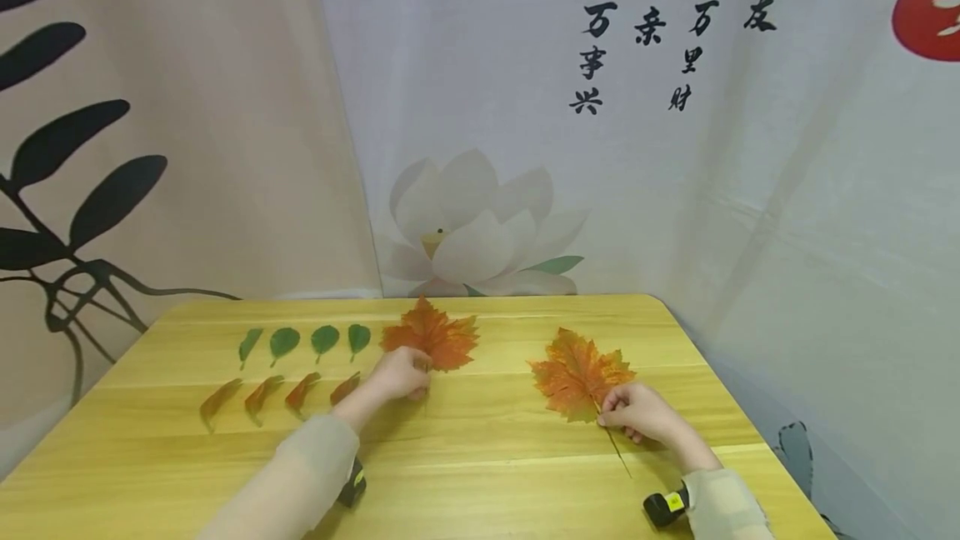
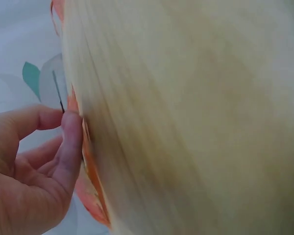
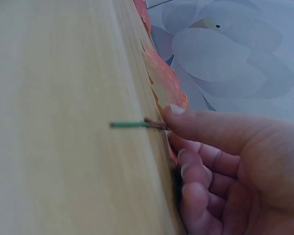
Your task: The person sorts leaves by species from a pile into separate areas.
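Two orange maple leaves lie toward the back of the wooden table. My left hand (image 1: 400,373) pinches the stem of the left maple leaf (image 1: 431,336) between thumb and forefinger. In the left wrist view the thin stem (image 2: 57,90) sticks up past the fingertips. My right hand (image 1: 641,413) holds the right maple leaf (image 1: 577,373) by its stem, close to the blade. That long stem (image 1: 619,452) points toward the front of the table. Its green end (image 3: 127,124) shows beyond the thumb in the right wrist view.
Left of the maple leaves, several green leaves (image 1: 284,342) form a row on the table (image 1: 480,490). Several reddish-brown leaves (image 1: 262,397) make a second row nearer the front; my left arm overlaps the last one. A printed curtain (image 1: 480,107) hangs behind the table's far edge.
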{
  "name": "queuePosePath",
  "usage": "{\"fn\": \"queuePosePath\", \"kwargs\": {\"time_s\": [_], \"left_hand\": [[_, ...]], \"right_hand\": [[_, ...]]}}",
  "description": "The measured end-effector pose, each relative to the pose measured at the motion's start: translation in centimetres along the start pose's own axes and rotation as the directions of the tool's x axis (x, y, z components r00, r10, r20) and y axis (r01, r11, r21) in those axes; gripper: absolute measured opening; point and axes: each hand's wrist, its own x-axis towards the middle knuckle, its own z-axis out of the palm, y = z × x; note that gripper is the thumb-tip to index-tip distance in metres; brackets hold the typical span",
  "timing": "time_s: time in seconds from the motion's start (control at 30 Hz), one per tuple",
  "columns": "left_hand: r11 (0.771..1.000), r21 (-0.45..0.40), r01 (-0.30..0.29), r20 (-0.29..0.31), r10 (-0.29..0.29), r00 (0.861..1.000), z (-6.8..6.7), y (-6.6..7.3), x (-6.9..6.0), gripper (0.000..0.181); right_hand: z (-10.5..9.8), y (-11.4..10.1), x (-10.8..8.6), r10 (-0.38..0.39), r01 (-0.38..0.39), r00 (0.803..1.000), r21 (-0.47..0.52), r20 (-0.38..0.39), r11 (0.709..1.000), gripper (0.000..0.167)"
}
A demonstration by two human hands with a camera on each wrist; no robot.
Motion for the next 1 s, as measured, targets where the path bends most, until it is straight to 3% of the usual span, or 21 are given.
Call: {"fn": "queuePosePath", "kwargs": {"time_s": [0.33, 0.73, 0.87, 1.0], "left_hand": [[0.997, 0.072, 0.000, 0.092, -0.006, 0.996, -0.5, 0.3, 0.1, 0.031], [0.988, 0.152, -0.031, 0.109, 0.015, 0.994, -1.0, 0.4, 0.0, 0.022], [0.971, 0.229, -0.073, 0.110, 0.048, 0.993, -1.1, 0.8, -0.2, 0.022], [0.930, 0.343, -0.132, 0.108, 0.101, 0.989, -1.2, 0.9, -0.4, 0.023]], "right_hand": [[-0.1, 0.2, 0.0, 0.000, 0.000, 1.000, -0.014, -0.004, 1.000, 0.017], [-0.1, 0.0, 0.1, -0.012, 0.012, 1.000, -0.023, -0.006, 1.000, 0.017], [-0.1, -0.1, 0.1, -0.003, 0.003, 1.000, -0.026, -0.013, 1.000, 0.019], [0.0, -0.2, 0.0, 0.012, -0.013, 1.000, -0.051, -0.018, 0.999, 0.024]]}}
